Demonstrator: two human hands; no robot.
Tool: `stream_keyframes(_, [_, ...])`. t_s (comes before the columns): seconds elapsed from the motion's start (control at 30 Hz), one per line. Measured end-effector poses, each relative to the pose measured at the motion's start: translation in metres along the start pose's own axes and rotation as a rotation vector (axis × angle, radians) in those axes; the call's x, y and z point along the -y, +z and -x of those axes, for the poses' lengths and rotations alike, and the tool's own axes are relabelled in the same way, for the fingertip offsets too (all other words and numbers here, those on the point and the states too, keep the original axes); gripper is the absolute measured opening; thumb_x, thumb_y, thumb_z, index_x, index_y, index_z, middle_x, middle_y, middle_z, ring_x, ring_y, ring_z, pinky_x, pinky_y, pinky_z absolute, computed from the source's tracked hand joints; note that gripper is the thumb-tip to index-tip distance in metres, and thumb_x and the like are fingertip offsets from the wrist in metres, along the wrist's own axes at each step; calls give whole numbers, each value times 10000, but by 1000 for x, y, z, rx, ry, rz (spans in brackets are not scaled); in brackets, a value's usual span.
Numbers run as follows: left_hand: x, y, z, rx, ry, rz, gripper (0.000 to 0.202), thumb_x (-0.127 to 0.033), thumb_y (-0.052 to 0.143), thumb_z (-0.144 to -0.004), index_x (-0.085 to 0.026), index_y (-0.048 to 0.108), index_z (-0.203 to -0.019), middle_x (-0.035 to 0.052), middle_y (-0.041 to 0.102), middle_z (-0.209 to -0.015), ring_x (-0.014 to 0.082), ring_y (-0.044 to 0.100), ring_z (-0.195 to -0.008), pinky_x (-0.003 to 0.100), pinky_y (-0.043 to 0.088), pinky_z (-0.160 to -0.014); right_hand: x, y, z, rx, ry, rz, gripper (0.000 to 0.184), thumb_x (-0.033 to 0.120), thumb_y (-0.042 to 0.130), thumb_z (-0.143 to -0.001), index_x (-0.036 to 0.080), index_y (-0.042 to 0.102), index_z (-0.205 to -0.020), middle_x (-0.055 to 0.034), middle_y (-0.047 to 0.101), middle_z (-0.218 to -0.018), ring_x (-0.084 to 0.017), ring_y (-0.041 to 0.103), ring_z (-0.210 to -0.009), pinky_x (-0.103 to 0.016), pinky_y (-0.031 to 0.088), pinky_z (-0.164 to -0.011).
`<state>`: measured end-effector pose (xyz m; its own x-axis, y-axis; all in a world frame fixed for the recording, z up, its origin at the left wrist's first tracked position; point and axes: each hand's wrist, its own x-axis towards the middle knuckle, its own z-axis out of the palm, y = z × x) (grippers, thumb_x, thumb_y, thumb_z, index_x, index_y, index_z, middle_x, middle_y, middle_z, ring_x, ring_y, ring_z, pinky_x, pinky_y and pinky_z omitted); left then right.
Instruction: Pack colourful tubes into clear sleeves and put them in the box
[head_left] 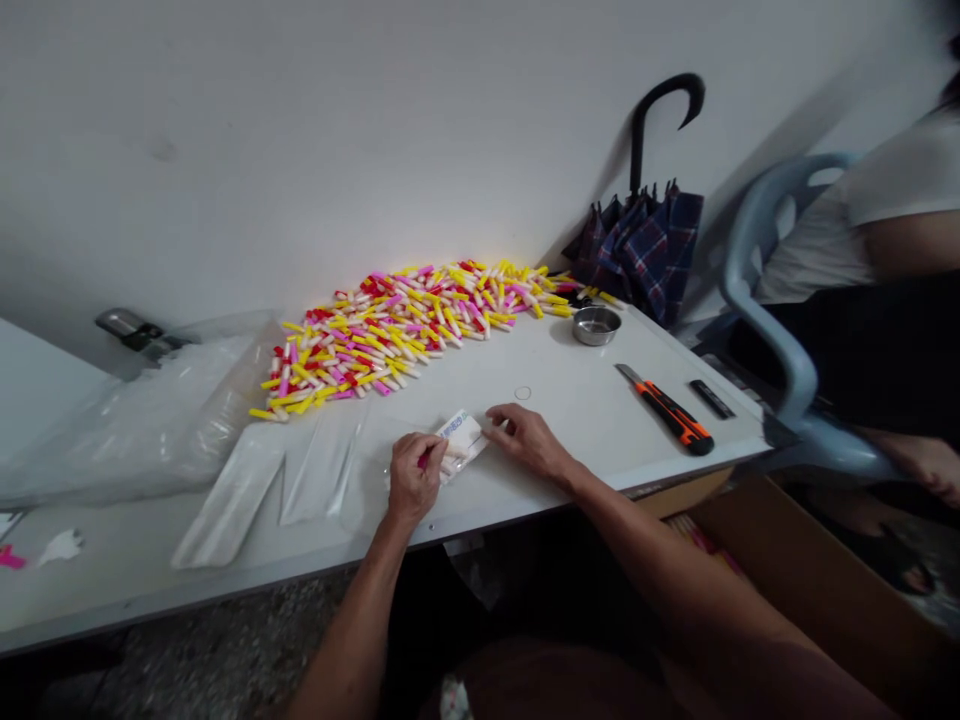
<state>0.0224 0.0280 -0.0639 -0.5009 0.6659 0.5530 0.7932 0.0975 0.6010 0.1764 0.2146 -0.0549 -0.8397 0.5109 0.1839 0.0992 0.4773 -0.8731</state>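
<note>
My left hand (415, 478) is closed, fingertips pinched on a small stick with a magenta end (424, 459). Beside those fingers lies a small clear bag with a white printed card (463, 432), and pale sticks (453, 462) show at its lower part. My right hand (529, 440) is at the right edge of the bag, its thumb and forefinger apart with nothing visible between them. Whether it touches the bag is hard to tell. Beyond both hands spreads a large heap of pale sticks with yellow, red and pink ends (405, 325).
Flat clear bags (232, 495) and a big plastic sack (150, 430) lie to the left. Rightward are a metal bowl (596, 326), a utility knife (667, 410), blade out, and a black case (711, 399). A rubber band (523, 393), an umbrella (645, 240) and a seated person (892, 220) also show.
</note>
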Motion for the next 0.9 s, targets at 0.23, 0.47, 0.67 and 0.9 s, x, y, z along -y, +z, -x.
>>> stream_keyframes(0.23, [-3, 4, -4, 24, 2, 3, 200, -333, 579, -987, -222, 671, -848, 19, 674, -809, 192, 625, -830, 359, 464, -846, 8, -3, -7, 188, 206, -73, 342, 455, 617, -941, 160, 665, -774, 14, 585, -552, -109, 487, -509, -233, 361, -518])
stream_keyframes(0.47, [-1, 11, 0, 22, -20, -42, 210, -348, 563, -990, -224, 672, -859, 32, 699, -835, 208, 635, -858, 388, 471, -887, -4, 4, -11, 174, 364, -276, 259, 399, 592, -973, 183, 580, -830, 4, 638, -541, -118, 545, -433, -210, 397, -421])
stream_keyframes(0.67, [0, 14, -7, 133, -6, -75, 151, -359, 631, -952, -238, 718, -922, 27, 725, -877, 208, 631, -869, 376, 465, -871, -7, 4, -10, 216, 329, -304, 239, 389, 555, -1002, 194, 545, -864, 3, 653, -576, -132, 592, -466, -215, 431, -448])
stream_keyframes(0.9, [-2, 13, -17, 181, 30, -54, 188, -310, 621, -954, -234, 688, -795, 12, 681, -773, 200, 583, -794, 370, 444, -819, 4, 9, -8, 70, 134, 173, 208, 316, 638, -941, 179, 624, -785, -19, 659, -634, -141, 578, -603, -250, 373, -602])
